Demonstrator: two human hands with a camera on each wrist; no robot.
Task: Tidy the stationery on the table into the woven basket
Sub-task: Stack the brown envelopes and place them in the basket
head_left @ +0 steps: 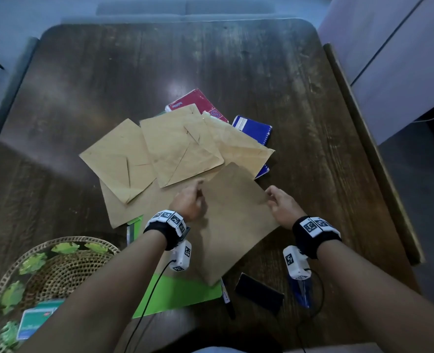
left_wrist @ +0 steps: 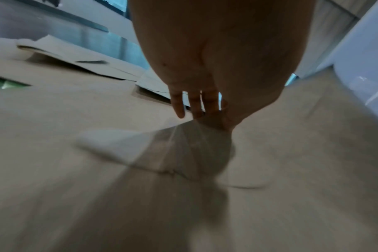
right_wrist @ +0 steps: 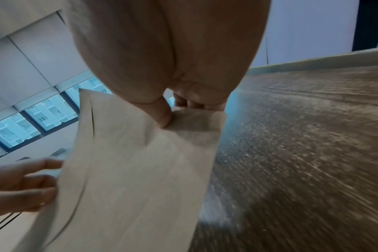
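Several brown envelopes lie fanned over the middle of the wooden table (head_left: 300,103). The nearest brown envelope (head_left: 233,225) is tilted up at its right corner, where my right hand (head_left: 270,196) pinches it, thumb on top and fingers beneath (right_wrist: 173,116). My left hand (head_left: 198,193) reaches to the same envelope's left edge, its fingers (right_wrist: 28,180) straight and touching the paper. The left wrist view is blurred and shows the left hand (left_wrist: 194,110) pointing down onto the paper. The woven basket (head_left: 78,238) stands at the near left with a green-and-white card (head_left: 35,322) inside.
A red notebook (head_left: 195,100) and a blue notebook (head_left: 254,128) poke out behind the envelopes. A green folder (head_left: 175,291), a black marker (head_left: 227,299), a flat black object (head_left: 259,293) and a blue item (head_left: 302,294) lie near the front edge.
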